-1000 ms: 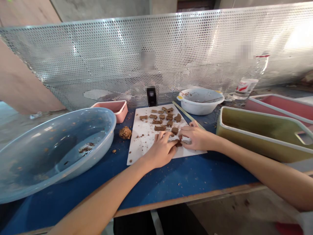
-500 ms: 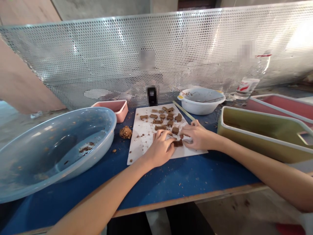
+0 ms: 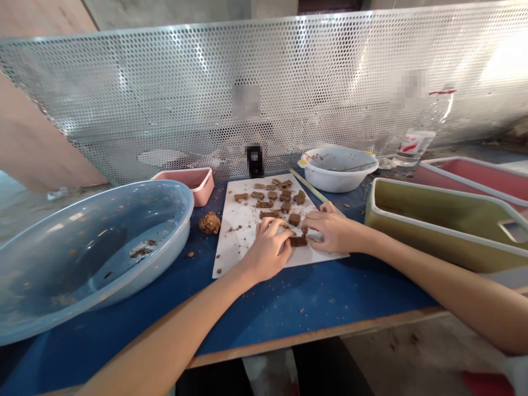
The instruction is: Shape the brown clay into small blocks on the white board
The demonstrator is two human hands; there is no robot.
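Note:
A dark brown clay piece lies near the front of a white board, between my two hands. My left hand is at its left end, fingers curled round that end. From the right, my right hand closes its fingertips on the other end. Just behind sits a squarish brown block. Several more small brown shaped pieces stand farther back, with crumbs scattered on the board's left side. A rough brown lump rests on the blue table left of the board.
A large blue basin stands at left, a pink box behind it. A white bowl and a greenish stick lie behind the board. An olive bin, a red bin and a bottle stand at right.
The whole view has shifted slightly, with the scene a little farther left. Both hands keep nearly the same pose around the dark brown piece.

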